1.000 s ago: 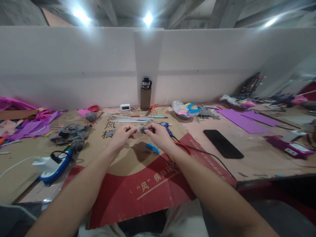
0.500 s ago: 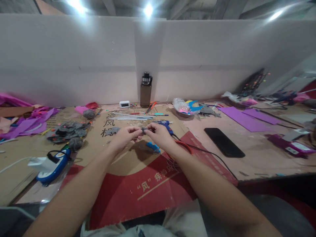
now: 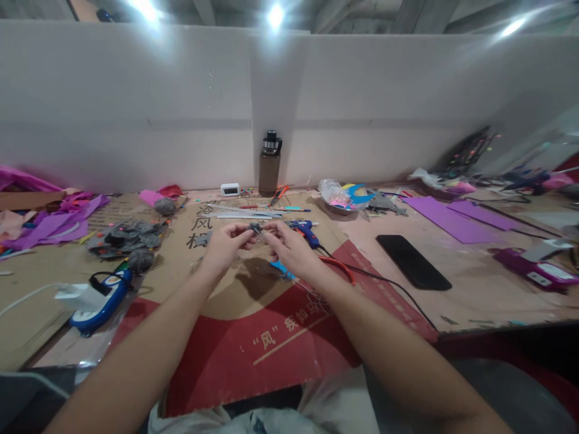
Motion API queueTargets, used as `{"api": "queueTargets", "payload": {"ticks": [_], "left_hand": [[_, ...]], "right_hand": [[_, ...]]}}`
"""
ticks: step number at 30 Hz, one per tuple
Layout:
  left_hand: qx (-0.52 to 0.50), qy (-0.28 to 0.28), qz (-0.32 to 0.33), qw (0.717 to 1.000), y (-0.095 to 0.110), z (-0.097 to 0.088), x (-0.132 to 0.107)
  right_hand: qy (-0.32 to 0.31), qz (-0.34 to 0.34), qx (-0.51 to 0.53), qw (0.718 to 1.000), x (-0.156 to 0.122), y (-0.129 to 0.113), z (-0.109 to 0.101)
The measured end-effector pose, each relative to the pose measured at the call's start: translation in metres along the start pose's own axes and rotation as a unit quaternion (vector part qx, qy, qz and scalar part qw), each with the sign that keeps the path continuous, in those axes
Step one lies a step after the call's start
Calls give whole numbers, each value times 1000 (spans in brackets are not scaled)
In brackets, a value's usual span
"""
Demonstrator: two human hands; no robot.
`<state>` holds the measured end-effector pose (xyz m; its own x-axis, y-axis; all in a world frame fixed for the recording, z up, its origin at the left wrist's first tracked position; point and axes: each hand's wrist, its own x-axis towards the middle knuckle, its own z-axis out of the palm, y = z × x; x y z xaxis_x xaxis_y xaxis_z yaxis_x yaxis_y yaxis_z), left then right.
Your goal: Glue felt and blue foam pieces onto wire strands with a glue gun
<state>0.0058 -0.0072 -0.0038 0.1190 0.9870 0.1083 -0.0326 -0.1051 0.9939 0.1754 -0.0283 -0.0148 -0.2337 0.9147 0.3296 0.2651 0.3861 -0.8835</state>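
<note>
My left hand (image 3: 227, 246) pinches a small grey piece (image 3: 256, 228), perhaps felt, between thumb and fingers above the cardboard sheet (image 3: 221, 298). My right hand (image 3: 288, 246) is closed with its fingertips at the right side of the same piece. The fingers partly cover it, so its exact shape is unclear. Beneath my right hand lies a bright blue item (image 3: 281, 268), half hidden. Just behind that hand rests a blue glue gun (image 3: 307, 232) with a dark cord. Near my left hand is a flat grey scrap (image 3: 202, 240).
Grey felt pieces (image 3: 126, 239), grey yarn balls (image 3: 141, 260) and a blue power strip (image 3: 102, 307) lie left. A dark bottle (image 3: 270, 166) and small white clock (image 3: 230, 190) stand behind. Right are a bowl (image 3: 341, 208), purple sheets (image 3: 452, 220) and a black phone (image 3: 412, 261).
The grey piece has been lifted and turned slightly, so more of it shows between my fingertips. My right fingers have shifted. The view has moved a little.
</note>
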Motion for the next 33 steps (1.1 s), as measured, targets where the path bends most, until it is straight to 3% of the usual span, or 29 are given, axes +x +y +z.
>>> {"api": "queueTargets", "payload": {"ticks": [2, 5, 8, 10, 12, 17, 22, 28, 31, 33], "left_hand": [[-2, 19, 14, 1000, -2, -2, 2], [-7, 37, 33, 999, -7, -5, 5], [-14, 36, 47, 998, -10, -6, 5], [-22, 36, 45, 998, -9, -5, 5], [-33, 39, 40, 998, -7, -4, 4], [-47, 53, 30, 997, -4, -4, 4], [-61, 65, 19, 996, -8, -9, 6], [-86, 113, -2, 990, -13, -13, 10], [-98, 119, -13, 988, -14, -15, 11], [-98, 114, -17, 988, -14, -16, 12]], "right_hand": [[9, 15, -27, 999, 3, 2, -11], [83, 33, -155, 984, 10, 3, -39], [156, 95, -334, 925, 15, 10, -67], [133, 182, -402, 888, 17, 20, -76], [95, 244, -407, 875, 19, 33, -76], [87, 267, -366, 887, 22, 54, -62], [137, 240, -254, 927, 24, 49, -67], [165, 139, -87, 973, 24, 30, -60], [122, 54, 53, 990, 19, 15, -49], [85, 17, 94, 992, 13, 4, -43]]}}
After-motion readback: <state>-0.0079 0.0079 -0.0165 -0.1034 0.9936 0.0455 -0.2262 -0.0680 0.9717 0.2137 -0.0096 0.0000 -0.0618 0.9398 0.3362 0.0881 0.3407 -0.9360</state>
